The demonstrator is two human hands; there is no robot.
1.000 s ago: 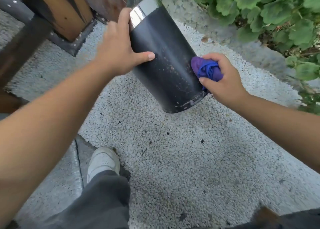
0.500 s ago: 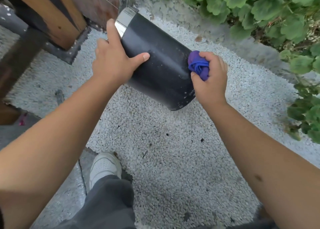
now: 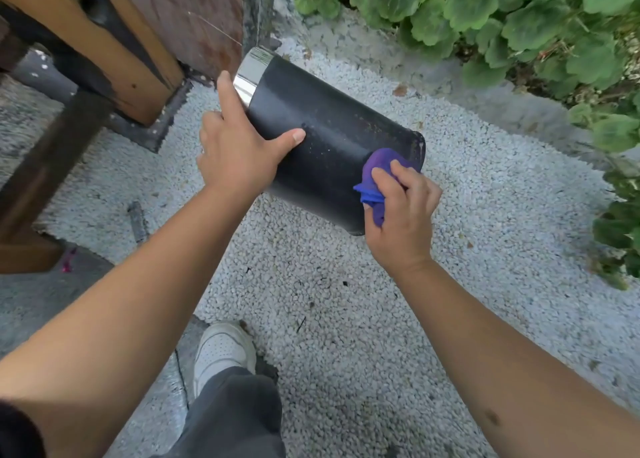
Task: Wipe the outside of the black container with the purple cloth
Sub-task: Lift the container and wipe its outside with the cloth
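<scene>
One black container [image 3: 332, 152], cylindrical, held tilted in the air above pale pebbled paving [image 3: 346, 319], chrome-banded top end [image 3: 250, 76] up and to the left, base end down and to the right. Dull black wall, flecked with pale specks and grime, more scuffed toward the base rim. Gripped near the top end by the left hand [image 3: 239, 149]: thumb laid flat across the near side of the wall, index finger stretched up to the chrome band, remaining fingers wrapped out of sight behind. Pressed against the wall close to the base rim, a bunched purple cloth [image 3: 379, 177], a brighter blue fold poking out on its left. Clenched around that cloth, the right hand [image 3: 401, 211], fingers curled over the wad, knuckles toward the camera, heel of the hand just past the container's lower edge. Both bare forearms reaching in from the bottom corners.

Beneath, a white sneaker [image 3: 221, 350] and a dark grey trouser leg [image 3: 232, 416] at the seam between the pebbled paving and a smoother grey slab. Up left, a wooden post [image 3: 114, 52] with dark stains, standing in a metal foot, and a dark wooden beam [image 3: 45, 166] slanting away from it. Behind the container's top end, a reddish-brown stone block [image 3: 194, 17]. Along the top and right edge, broad-leaved green plants [image 3: 502, 17] behind a low concrete curb [image 3: 485, 86].
</scene>
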